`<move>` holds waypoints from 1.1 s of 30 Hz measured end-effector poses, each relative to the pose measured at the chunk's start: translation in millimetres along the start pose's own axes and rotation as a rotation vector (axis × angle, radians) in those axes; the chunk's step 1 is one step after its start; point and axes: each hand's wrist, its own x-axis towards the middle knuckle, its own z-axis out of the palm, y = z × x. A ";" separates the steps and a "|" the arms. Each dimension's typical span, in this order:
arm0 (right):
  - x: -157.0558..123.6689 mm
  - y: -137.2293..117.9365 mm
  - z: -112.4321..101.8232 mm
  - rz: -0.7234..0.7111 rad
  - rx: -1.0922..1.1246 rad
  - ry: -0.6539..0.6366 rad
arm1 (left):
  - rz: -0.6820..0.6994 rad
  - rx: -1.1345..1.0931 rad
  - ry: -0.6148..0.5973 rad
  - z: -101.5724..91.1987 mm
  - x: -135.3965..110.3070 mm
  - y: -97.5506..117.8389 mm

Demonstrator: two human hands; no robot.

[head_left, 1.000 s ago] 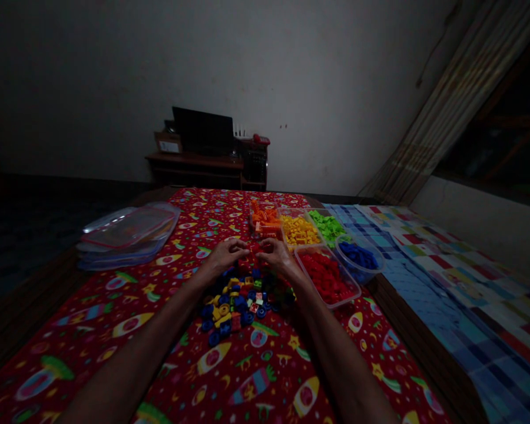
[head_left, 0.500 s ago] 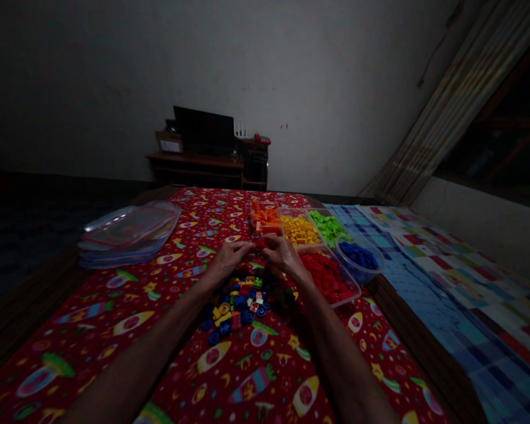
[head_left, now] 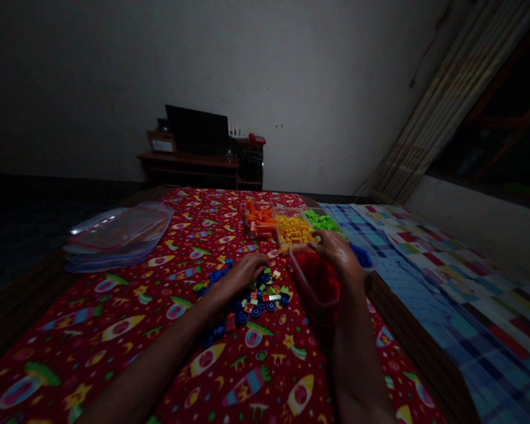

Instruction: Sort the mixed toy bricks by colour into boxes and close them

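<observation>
My right hand (head_left: 335, 250) has left the pile and now grips the rim of the clear tub of red bricks (head_left: 301, 277). My left hand (head_left: 242, 275) lies curled on the loose mixed bricks (head_left: 256, 307); holding any: cannot tell.

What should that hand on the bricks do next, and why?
Probably the left hand should pick one blue piece from the mixed pile and put it in the clear tub of blue bricks. The pile holds many blue pieces among other colours, while the tub of yellow bricks holds just one colour.
</observation>
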 end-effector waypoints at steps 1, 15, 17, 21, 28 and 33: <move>2.1 -3.5 4.3 -0.039 0.006 0.016 | -0.029 -0.016 0.016 -1.3 0.5 -0.3; 19.0 -79.9 82.6 -0.426 0.438 -0.145 | -0.462 -0.716 0.298 -56.8 -18.1 24.4; 17.3 -83.3 88.5 -0.417 0.496 -0.128 | -0.471 -0.717 0.305 -58.3 -18.8 20.9; 15.4 -90.3 101.1 -0.413 0.515 -0.018 | -0.486 -0.744 0.331 -61.4 -18.7 23.2; 12.3 -94.5 106.1 -0.402 0.402 -0.046 | -0.472 -0.403 0.449 -83.8 -21.8 3.2; 17.3 -98.7 126.4 -0.492 0.303 -0.180 | -0.469 -0.306 0.149 -81.6 -26.9 -26.7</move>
